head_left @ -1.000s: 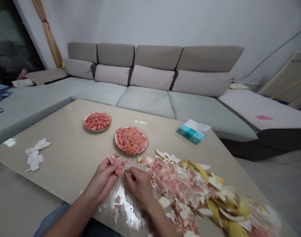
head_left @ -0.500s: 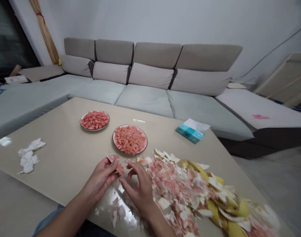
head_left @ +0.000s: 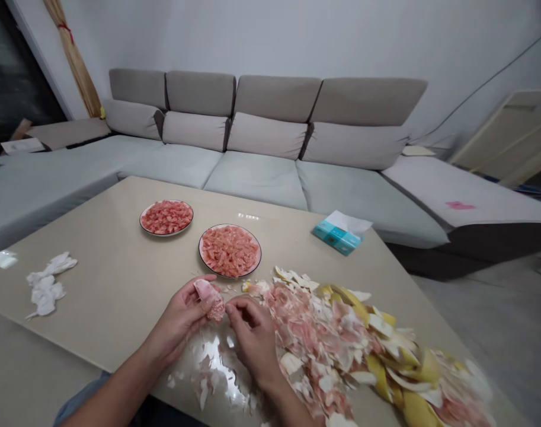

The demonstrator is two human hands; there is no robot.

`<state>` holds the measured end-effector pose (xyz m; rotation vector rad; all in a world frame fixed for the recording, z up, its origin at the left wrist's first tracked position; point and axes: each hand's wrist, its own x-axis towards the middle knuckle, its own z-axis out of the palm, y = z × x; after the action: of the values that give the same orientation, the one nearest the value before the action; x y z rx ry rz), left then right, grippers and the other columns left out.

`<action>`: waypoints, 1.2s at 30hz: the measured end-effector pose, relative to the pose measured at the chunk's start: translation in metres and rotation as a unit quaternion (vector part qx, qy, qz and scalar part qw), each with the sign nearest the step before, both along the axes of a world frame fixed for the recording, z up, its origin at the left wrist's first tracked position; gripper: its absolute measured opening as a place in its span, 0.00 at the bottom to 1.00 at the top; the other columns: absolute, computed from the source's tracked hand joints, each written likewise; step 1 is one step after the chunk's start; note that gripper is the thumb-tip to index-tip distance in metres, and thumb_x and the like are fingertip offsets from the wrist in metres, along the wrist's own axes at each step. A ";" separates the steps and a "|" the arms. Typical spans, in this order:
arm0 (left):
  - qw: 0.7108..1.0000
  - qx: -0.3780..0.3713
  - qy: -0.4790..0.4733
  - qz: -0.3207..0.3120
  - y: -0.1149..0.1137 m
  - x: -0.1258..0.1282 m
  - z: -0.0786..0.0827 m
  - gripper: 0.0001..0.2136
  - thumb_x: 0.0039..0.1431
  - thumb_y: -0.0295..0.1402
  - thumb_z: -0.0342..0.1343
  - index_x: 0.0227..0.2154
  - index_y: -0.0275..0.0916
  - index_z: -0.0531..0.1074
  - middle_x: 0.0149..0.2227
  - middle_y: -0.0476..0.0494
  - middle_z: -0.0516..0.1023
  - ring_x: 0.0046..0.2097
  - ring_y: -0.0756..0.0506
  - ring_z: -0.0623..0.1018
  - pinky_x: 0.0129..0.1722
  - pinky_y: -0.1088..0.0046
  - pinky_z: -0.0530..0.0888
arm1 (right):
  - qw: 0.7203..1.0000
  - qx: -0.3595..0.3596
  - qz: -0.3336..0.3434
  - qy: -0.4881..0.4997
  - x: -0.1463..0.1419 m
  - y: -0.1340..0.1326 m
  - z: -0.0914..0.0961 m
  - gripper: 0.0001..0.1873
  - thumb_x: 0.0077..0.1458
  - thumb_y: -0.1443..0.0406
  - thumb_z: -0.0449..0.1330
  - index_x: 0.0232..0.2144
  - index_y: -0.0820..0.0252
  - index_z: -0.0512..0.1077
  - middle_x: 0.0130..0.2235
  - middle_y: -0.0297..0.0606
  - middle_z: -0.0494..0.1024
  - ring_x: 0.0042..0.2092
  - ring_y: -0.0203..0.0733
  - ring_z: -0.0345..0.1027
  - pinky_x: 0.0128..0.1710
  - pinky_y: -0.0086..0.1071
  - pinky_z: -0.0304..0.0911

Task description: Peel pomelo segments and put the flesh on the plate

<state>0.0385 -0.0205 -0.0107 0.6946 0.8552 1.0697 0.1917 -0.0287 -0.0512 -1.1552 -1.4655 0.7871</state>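
Observation:
My left hand (head_left: 181,320) is closed around a pink pomelo segment (head_left: 212,301), with pale skin on its upper side and bare pulp below. My right hand (head_left: 255,332) pinches at the segment's right edge with thumb and forefinger; whether a bit of membrane is between the tips is too small to tell. Just beyond the hands stands a plate (head_left: 201,258) heaped with peeled pink pomelo pulp (head_left: 230,250). To the right of my right hand lies a big pile of pomelo membranes and pith (head_left: 314,326).
Farther left is a second plate (head_left: 163,235) of pulp. Yellow peel strips (head_left: 386,379) lie at the right. A blue tissue pack (head_left: 339,234) sits near the back edge, crumpled tissues (head_left: 48,287) at the left. Membrane scraps (head_left: 203,379) litter the table (head_left: 105,296). A sofa (head_left: 252,178) stands behind.
My right hand's fingers, spread apart before, have closed to a pinch at the segment's edge. The segment has turned in my left hand, showing more of its pale skin. The view has shifted slightly.

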 end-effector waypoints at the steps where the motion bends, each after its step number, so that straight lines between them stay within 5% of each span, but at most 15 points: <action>1: 1.000 -0.006 -0.001 -0.007 0.000 0.000 -0.001 0.20 0.54 0.30 0.62 0.49 0.41 0.68 0.43 0.44 0.73 0.41 0.49 0.74 0.41 0.75 0.73 | 1.000 0.001 -0.009 0.001 0.000 0.000 0.000 0.09 0.58 0.63 0.56 0.26 0.58 0.70 0.27 0.32 0.71 0.29 0.36 0.63 0.30 0.28 0.58; 7: 0.998 -0.033 -0.023 -0.056 -0.001 -0.001 0.000 0.19 0.56 0.29 0.60 0.50 0.38 0.67 0.45 0.40 0.73 0.38 0.48 0.76 0.39 0.71 0.74 | 0.998 -0.036 -0.039 0.039 0.006 0.001 -0.001 0.11 0.59 0.60 0.53 0.27 0.58 0.66 0.25 0.30 0.66 0.28 0.35 0.59 0.29 0.28 0.55; 13: 0.997 -0.041 -0.068 -0.026 0.003 -0.004 -0.001 0.17 0.58 0.26 0.57 0.50 0.34 0.66 0.45 0.37 0.74 0.42 0.47 0.77 0.44 0.70 0.74 | 0.998 -0.013 -0.057 0.012 0.005 0.002 -0.007 0.20 0.59 0.61 0.52 0.17 0.58 0.56 0.20 0.27 0.58 0.24 0.33 0.53 0.26 0.28 0.50; 17: 0.994 -0.049 -0.098 -0.003 0.006 -0.007 -0.003 0.18 0.56 0.20 0.55 0.51 0.34 0.65 0.41 0.40 0.75 0.45 0.48 0.76 0.50 0.70 0.71 | 0.997 0.032 -0.066 0.013 0.000 0.002 -0.007 0.02 0.55 0.65 0.57 0.31 0.58 0.68 0.28 0.32 0.69 0.30 0.36 0.62 0.30 0.28 0.57; 19: 0.995 -0.049 -0.090 0.007 0.007 -0.008 -0.003 0.19 0.56 0.20 0.56 0.51 0.35 0.65 0.40 0.41 0.75 0.44 0.48 0.76 0.50 0.70 0.71 | 0.998 0.042 -0.055 -0.001 0.000 0.002 -0.007 0.04 0.56 0.67 0.57 0.36 0.58 0.70 0.32 0.34 0.72 0.32 0.37 0.65 0.32 0.29 0.59; 24: 0.997 -0.058 -0.056 0.020 0.008 -0.008 -0.002 0.19 0.55 0.22 0.58 0.50 0.37 0.65 0.38 0.43 0.75 0.40 0.50 0.77 0.48 0.72 0.73 | 0.996 0.076 -0.037 -0.031 0.000 0.003 -0.010 0.16 0.55 0.67 0.59 0.18 0.58 0.60 0.21 0.29 0.64 0.25 0.34 0.59 0.27 0.29 0.54; 31: 0.997 -0.047 -0.059 0.020 0.006 -0.009 -0.003 0.12 0.54 0.28 0.61 0.40 0.36 0.67 0.32 0.46 0.75 0.37 0.51 0.76 0.46 0.72 0.73 | 0.992 0.108 -0.062 -0.009 -0.003 0.002 -0.012 0.18 0.54 0.70 0.57 0.19 0.56 0.53 0.23 0.27 0.58 0.25 0.33 0.54 0.27 0.29 0.52; 34: 0.999 -0.038 -0.039 0.002 0.006 -0.007 -0.006 0.09 0.53 0.32 0.62 0.32 0.35 0.67 0.31 0.46 0.75 0.37 0.51 0.76 0.44 0.74 0.73 | 0.996 0.086 -0.020 0.000 -0.002 0.000 -0.010 0.08 0.51 0.68 0.62 0.32 0.57 0.65 0.30 0.30 0.66 0.27 0.34 0.59 0.30 0.30 0.58; 36: 0.999 -0.030 -0.018 -0.009 0.005 -0.006 -0.008 0.10 0.53 0.35 0.62 0.30 0.35 0.67 0.31 0.45 0.75 0.37 0.50 0.76 0.43 0.74 0.73 | 0.997 0.074 0.014 -0.001 -0.002 0.000 -0.007 0.16 0.49 0.67 0.64 0.42 0.56 0.67 0.36 0.34 0.70 0.28 0.34 0.62 0.32 0.32 0.61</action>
<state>0.0326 -0.0159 -0.0187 0.6306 0.8458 1.0333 0.1893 -0.0291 -0.0579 -1.0252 -1.5187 0.6837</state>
